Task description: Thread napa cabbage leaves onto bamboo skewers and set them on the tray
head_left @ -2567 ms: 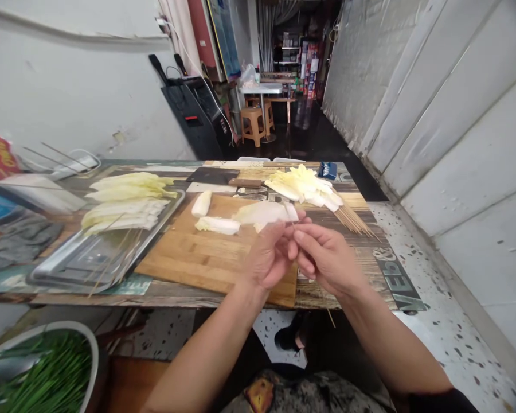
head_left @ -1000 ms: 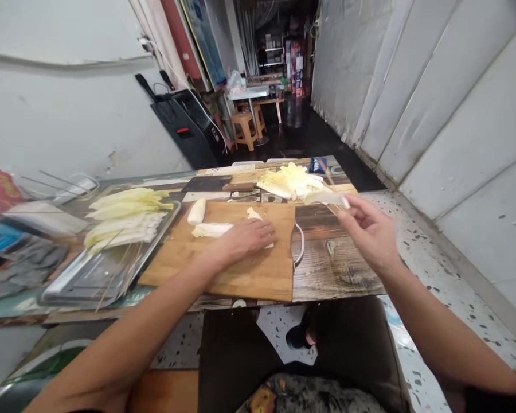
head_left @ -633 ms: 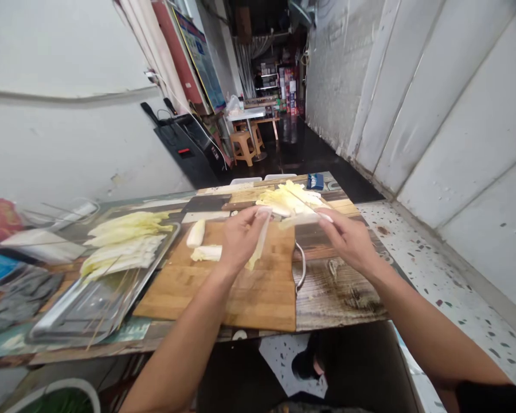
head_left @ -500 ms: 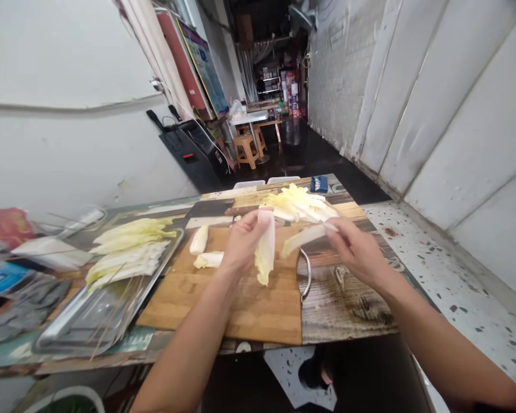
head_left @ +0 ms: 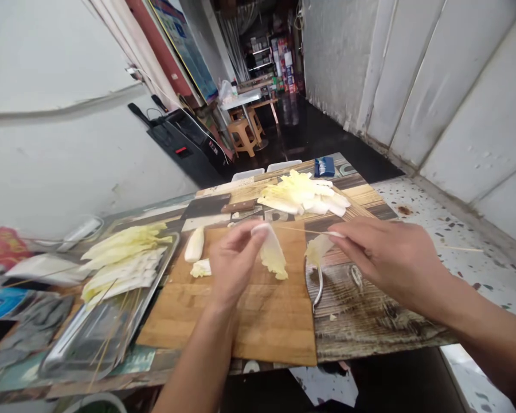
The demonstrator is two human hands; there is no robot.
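My left hand pinches the white end of a pale Chinese cabbage leaf, which hangs over the wooden cutting board. Closed fingers of my right hand grip a thin bamboo skewer and a second cabbage leaf. The skewer runs level toward the left-hand leaf, its other end sticking out behind my right hand. Whether its tip has entered the left leaf, I cannot tell. Small cabbage hearts lie on the board's left side. Beyond the board is a pile of loose leaves.
A metal tray at left carries layered cabbage leaves and several loose skewers. Past the board lies a cleaver with a wooden handle. A blue box sits at the far edge; a grey cloth lies far left.
My right hand has moved right and nearer, and the skewer now shows stretched between both hands. The left-hand leaf has swung slightly right. The whole view has shifted a little.
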